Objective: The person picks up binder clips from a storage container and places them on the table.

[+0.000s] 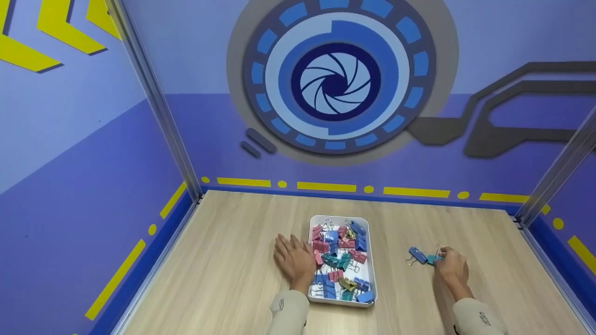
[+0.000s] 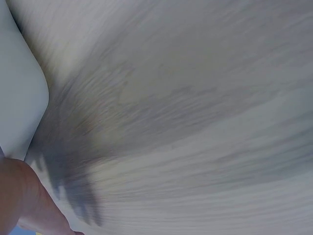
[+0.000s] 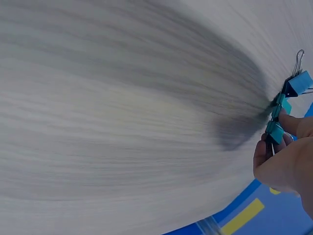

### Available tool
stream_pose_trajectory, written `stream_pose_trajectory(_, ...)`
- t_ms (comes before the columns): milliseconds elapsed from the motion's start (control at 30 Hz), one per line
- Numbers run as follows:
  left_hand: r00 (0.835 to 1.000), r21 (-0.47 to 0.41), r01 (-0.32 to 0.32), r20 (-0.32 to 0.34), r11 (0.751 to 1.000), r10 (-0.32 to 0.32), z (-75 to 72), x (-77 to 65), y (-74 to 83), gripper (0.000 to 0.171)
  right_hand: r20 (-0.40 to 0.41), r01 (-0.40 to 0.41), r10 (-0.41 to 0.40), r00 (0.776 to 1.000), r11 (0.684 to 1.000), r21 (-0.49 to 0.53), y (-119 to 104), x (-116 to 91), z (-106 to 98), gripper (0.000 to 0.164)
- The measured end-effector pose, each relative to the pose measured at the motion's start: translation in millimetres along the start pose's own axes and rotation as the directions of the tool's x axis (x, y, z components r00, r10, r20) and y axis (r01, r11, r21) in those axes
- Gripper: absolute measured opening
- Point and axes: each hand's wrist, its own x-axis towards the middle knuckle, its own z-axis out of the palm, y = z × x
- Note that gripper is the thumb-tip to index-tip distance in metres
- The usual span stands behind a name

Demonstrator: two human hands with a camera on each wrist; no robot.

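My right hand is at the right of the table, thumb and fingers pinching a green binder clip. Right against that clip is another green binder clip, and beyond it a blue binder clip with its wire handles spread. My left hand lies along the left side of a white tray, its fingers extended and the heel of the hand overlapping the rim. Inside the tray is a mix of red, blue, green and gold binder clips. Only part of the left hand shows in the left wrist view, beside the tray's wall.
A light wood tabletop carries the tray near its middle. Painted blue and purple panels with metal corner posts close off the back and sides.
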Motion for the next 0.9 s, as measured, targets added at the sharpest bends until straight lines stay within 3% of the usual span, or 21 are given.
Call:
stream_pose_trajectory(233,1.0,-0.013,-0.006,-0.008,1.0,0.006,-0.7,0.1,-0.6,0.055,0.009,0.008,-0.008,1.0,1.0,0.022,-2.7,-0.9,0.1,0.046)
stream_pose_trajectory(333,1.0,-0.02,-0.009,-0.002,1.0,0.009,-0.5,-0.1,-0.6,0.055,0.055,0.057,-0.053,0.997,0.996,-0.068,-10.1,0.5,-5.2,0.041)
stream_pose_trajectory(500,1.0,-0.009,-0.003,0.012,1.0,0.003,-0.5,-1.3,-1.3,0.056,0.106,0.236,-0.213,0.971,0.926,-0.296,-33.6,11.3,-15.4,0.035)
stream_pose_trajectory(567,1.0,-0.002,0.0,0.016,1.0,0.0,-1.1,-1.8,-1.2,0.056,0.091,0.29,-0.275,0.957,0.905,-0.312,-48.2,15.8,-14.7,0.037)
stream_pose_trajectory(667,1.0,-0.003,0.002,0.004,1.0,-0.002,-1.3,-2.3,-0.9,0.056,0.061,0.38,-0.378,0.924,0.886,-0.264,-75.0,16.8,-6.9,0.037)
stream_pose_trajectory(767,1.0,-0.009,0.004,-0.012,1.0,-0.004,-2.1,-2.6,-0.1,0.056,0.038,0.503,-0.505,0.863,0.846,-0.178,-102.1,12.4,8.6,0.031)
stream_pose_trajectory(900,1.0,-0.019,0.013,-0.017,1.0,-0.013,-3.2,-3.3,0.9,0.056,0.126,0.609,-0.599,0.791,0.792,-0.056,-128.7,1.2,34.7,0.03)
